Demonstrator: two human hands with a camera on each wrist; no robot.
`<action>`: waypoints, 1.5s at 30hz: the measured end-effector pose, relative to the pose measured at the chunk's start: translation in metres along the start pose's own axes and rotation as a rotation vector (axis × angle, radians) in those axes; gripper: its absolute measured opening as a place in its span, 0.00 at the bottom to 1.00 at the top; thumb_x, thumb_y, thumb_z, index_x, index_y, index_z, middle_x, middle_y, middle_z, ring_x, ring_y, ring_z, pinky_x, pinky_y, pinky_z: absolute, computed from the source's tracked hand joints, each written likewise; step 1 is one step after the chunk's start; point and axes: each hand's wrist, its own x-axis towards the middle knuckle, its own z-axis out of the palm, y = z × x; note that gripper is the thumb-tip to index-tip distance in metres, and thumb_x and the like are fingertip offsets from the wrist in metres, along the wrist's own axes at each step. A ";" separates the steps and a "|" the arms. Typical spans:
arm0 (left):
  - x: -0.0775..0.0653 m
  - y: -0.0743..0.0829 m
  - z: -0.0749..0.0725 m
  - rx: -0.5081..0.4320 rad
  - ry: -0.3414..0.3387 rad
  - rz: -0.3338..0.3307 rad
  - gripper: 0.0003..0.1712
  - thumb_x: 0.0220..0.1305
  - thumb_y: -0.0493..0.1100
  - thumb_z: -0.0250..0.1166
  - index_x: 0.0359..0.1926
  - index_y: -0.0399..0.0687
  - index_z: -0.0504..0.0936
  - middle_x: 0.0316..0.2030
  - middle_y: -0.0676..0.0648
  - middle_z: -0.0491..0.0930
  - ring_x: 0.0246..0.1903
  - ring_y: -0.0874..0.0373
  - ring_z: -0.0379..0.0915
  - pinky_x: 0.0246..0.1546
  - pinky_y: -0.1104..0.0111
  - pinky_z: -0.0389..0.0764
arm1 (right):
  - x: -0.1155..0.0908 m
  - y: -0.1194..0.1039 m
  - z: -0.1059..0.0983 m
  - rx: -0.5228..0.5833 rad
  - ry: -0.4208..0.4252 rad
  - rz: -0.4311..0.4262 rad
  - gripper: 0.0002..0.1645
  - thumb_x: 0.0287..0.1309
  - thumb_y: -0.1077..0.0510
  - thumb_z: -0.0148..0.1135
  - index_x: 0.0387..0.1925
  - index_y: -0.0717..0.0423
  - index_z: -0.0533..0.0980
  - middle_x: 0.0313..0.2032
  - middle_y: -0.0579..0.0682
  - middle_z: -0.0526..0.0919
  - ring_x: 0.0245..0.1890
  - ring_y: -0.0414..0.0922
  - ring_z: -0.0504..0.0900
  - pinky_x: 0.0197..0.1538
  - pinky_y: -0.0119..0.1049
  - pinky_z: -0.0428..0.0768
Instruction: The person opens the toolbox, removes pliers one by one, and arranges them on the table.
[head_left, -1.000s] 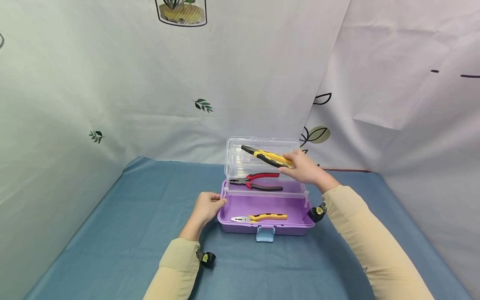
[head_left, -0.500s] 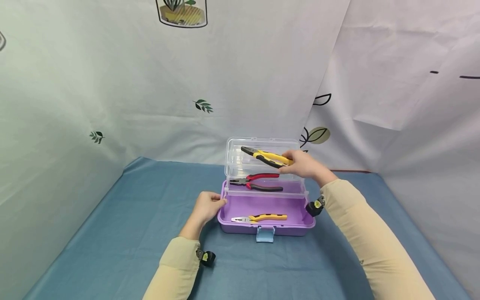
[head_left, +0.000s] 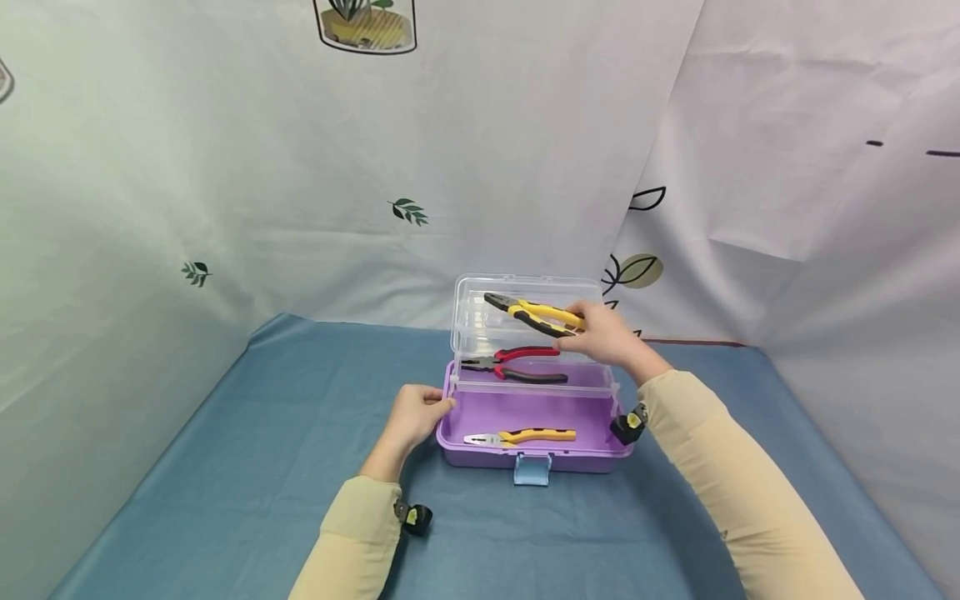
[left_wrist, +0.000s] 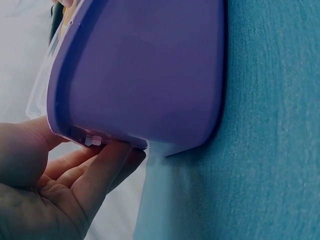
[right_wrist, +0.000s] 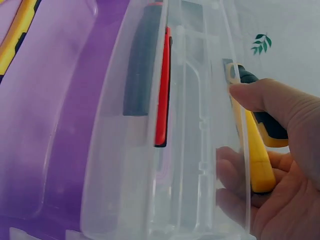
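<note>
My left hand [head_left: 411, 414] pinches the left rim of a purple toolbox [head_left: 476, 458], thumb on top and fingers beneath, as the left wrist view [left_wrist: 95, 185] shows. In my right hand [head_left: 606, 336] I hold yellow-and-black pliers [head_left: 534, 316] by the handles, dark jaws pointing left, in front of the raised clear lid [head_left: 468, 310]. Their handles stand somewhat spread. Red-and-black pliers [head_left: 525, 377] lie in the clear tray [head_left: 540, 388] below my right hand. Silver-headed yellow pliers [head_left: 543, 434] lie in the box's purple base, near its front wall.
A light-blue latch [head_left: 532, 471] hangs open at the toolbox's front. The box stands on a blue cloth [head_left: 315, 442]. A white patterned curtain [head_left: 300, 167] rises behind the table and on both sides. Each wrist carries a small black camera [head_left: 628, 427].
The handles of the pliers in my right hand have spread apart a little since a second ago. My left hand stays at the toolbox rim.
</note>
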 end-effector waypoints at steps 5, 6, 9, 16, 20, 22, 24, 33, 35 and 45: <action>0.000 0.002 0.000 -0.008 0.003 0.003 0.15 0.58 0.40 0.65 0.41 0.30 0.83 0.37 0.34 0.85 0.36 0.51 0.83 0.37 0.63 0.83 | -0.001 0.002 0.001 0.038 0.027 -0.031 0.39 0.52 0.50 0.66 0.62 0.65 0.65 0.49 0.62 0.78 0.47 0.55 0.78 0.47 0.48 0.79; 0.000 0.002 -0.001 -0.009 0.003 0.004 0.15 0.58 0.40 0.65 0.41 0.30 0.83 0.37 0.34 0.85 0.36 0.51 0.83 0.37 0.63 0.83 | -0.002 0.002 0.002 0.050 0.032 -0.037 0.39 0.53 0.51 0.66 0.62 0.64 0.65 0.51 0.62 0.78 0.48 0.56 0.78 0.49 0.50 0.79; 0.000 0.002 -0.002 -0.012 0.004 -0.001 0.16 0.58 0.40 0.65 0.42 0.29 0.83 0.38 0.34 0.84 0.37 0.50 0.83 0.38 0.63 0.83 | -0.002 0.004 0.003 0.083 0.053 -0.045 0.39 0.54 0.51 0.66 0.64 0.62 0.64 0.54 0.63 0.76 0.53 0.57 0.76 0.53 0.52 0.77; 0.001 -0.002 -0.002 -0.035 0.003 -0.011 0.16 0.57 0.39 0.66 0.42 0.28 0.82 0.38 0.33 0.84 0.36 0.50 0.83 0.36 0.63 0.84 | -0.005 0.009 0.005 0.112 0.093 -0.051 0.41 0.54 0.51 0.66 0.65 0.61 0.63 0.57 0.63 0.74 0.56 0.57 0.75 0.58 0.53 0.75; 0.003 -0.004 -0.003 -0.106 -0.012 -0.051 0.17 0.55 0.37 0.66 0.43 0.28 0.82 0.38 0.33 0.84 0.32 0.53 0.83 0.33 0.64 0.84 | -0.007 0.012 0.006 0.131 0.100 -0.052 0.41 0.54 0.52 0.66 0.66 0.61 0.63 0.58 0.63 0.73 0.57 0.58 0.75 0.59 0.53 0.74; 0.005 -0.005 -0.002 -0.147 -0.021 -0.070 0.16 0.54 0.37 0.66 0.43 0.28 0.82 0.37 0.32 0.84 0.29 0.54 0.83 0.31 0.64 0.84 | -0.008 0.012 0.006 0.136 0.103 -0.051 0.41 0.53 0.52 0.67 0.66 0.61 0.62 0.58 0.62 0.73 0.57 0.57 0.75 0.59 0.53 0.74; 0.005 -0.006 -0.002 -0.174 -0.026 -0.081 0.16 0.54 0.36 0.67 0.43 0.28 0.82 0.37 0.32 0.84 0.28 0.55 0.83 0.30 0.64 0.85 | -0.009 0.012 0.005 0.139 0.103 -0.053 0.42 0.53 0.52 0.67 0.66 0.61 0.62 0.58 0.62 0.73 0.57 0.57 0.75 0.60 0.52 0.73; 0.006 -0.006 -0.001 -0.200 -0.032 -0.117 0.18 0.55 0.37 0.67 0.45 0.29 0.82 0.40 0.32 0.83 0.29 0.53 0.83 0.32 0.63 0.85 | -0.019 0.018 0.005 0.150 0.157 -0.081 0.40 0.52 0.52 0.68 0.65 0.57 0.64 0.56 0.60 0.75 0.55 0.55 0.76 0.57 0.54 0.75; 0.005 -0.006 0.000 -0.202 -0.031 -0.124 0.18 0.55 0.37 0.68 0.45 0.30 0.82 0.40 0.32 0.83 0.29 0.54 0.83 0.32 0.63 0.85 | -0.023 0.020 0.005 0.144 0.175 -0.085 0.40 0.52 0.53 0.68 0.66 0.57 0.64 0.55 0.60 0.76 0.54 0.55 0.76 0.56 0.54 0.76; 0.004 -0.009 0.002 -0.245 -0.020 -0.135 0.18 0.55 0.37 0.67 0.46 0.30 0.82 0.42 0.32 0.83 0.34 0.49 0.84 0.34 0.63 0.85 | -0.040 0.023 0.007 0.119 0.280 -0.085 0.39 0.51 0.52 0.70 0.64 0.55 0.67 0.52 0.59 0.78 0.51 0.54 0.77 0.46 0.50 0.78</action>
